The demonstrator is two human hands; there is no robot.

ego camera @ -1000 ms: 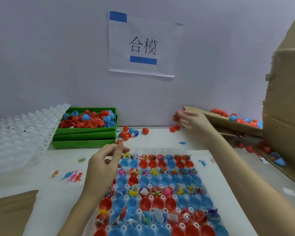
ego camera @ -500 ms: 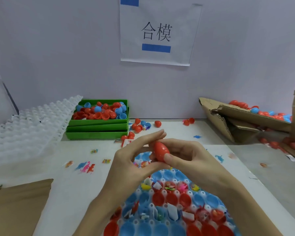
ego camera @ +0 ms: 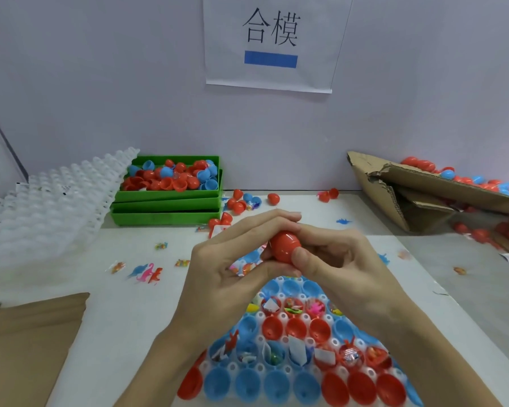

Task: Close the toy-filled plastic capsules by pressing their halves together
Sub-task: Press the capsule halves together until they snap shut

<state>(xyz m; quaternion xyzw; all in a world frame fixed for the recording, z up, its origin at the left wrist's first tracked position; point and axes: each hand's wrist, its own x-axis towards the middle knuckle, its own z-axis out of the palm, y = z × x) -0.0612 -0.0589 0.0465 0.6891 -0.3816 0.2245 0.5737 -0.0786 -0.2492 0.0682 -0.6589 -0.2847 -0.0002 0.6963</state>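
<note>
You hold a red capsule (ego camera: 285, 246) above the filled tray (ego camera: 291, 374), left hand (ego camera: 232, 277) and right hand (ego camera: 335, 268) both curled round it, squeezing its halves shut. Next, judge the seam, then set it aside. Green bins (ego camera: 168, 198) and cardboard (ego camera: 417, 189) sit by the wall on the white table (ego camera: 124, 304).

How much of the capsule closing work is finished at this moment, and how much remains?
Done: closed capsules lie in the cardboard box at the right. In hand: the left hand and right hand both grip one red capsule above the tray; whether it has fully snapped shut cannot be seen. Left: many red and blue open halves sit in the tray, some holding toys.
</note>
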